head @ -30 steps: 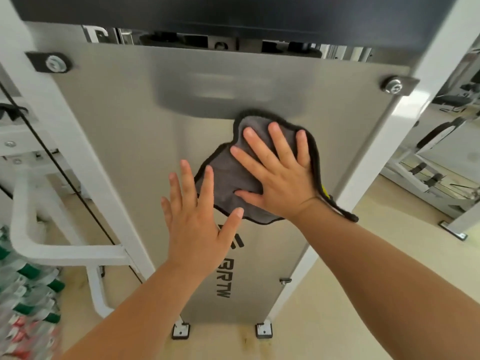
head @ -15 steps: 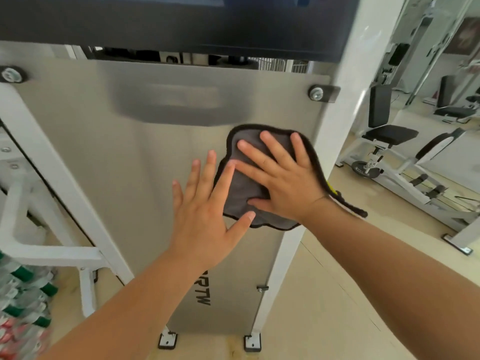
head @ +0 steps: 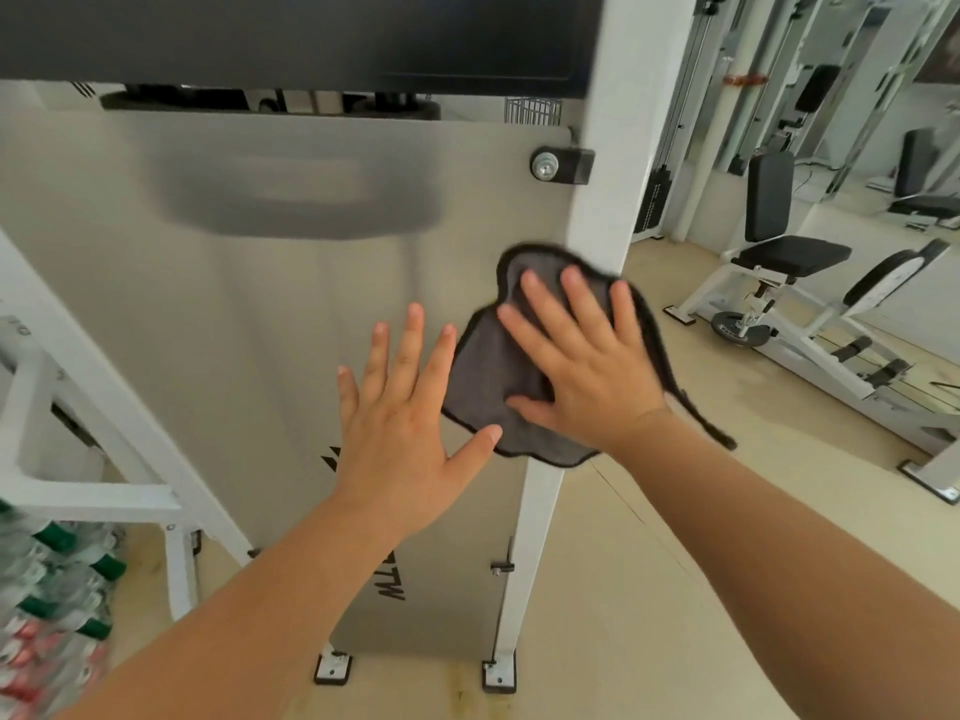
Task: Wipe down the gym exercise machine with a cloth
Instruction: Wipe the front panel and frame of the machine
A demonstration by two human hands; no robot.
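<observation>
right hand (head: 587, 376), fingers (head: 584, 309) spread straight, presses cloth (head: 483, 387) flat against panel (head: 260, 330) and post (head: 597, 215); cloth lies beneath the fingers; left hand (head: 405, 423) flat on panel beside it, fingers straight, holding nothing

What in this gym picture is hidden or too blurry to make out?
Head view only.
Panel lettering: left forearm covers its middle.
Panel beneath the cloth: hidden by cloth and right hand.
Bottles, lower left: blurred, cut by the edge.
Machine's dark top: cut off above.
</observation>
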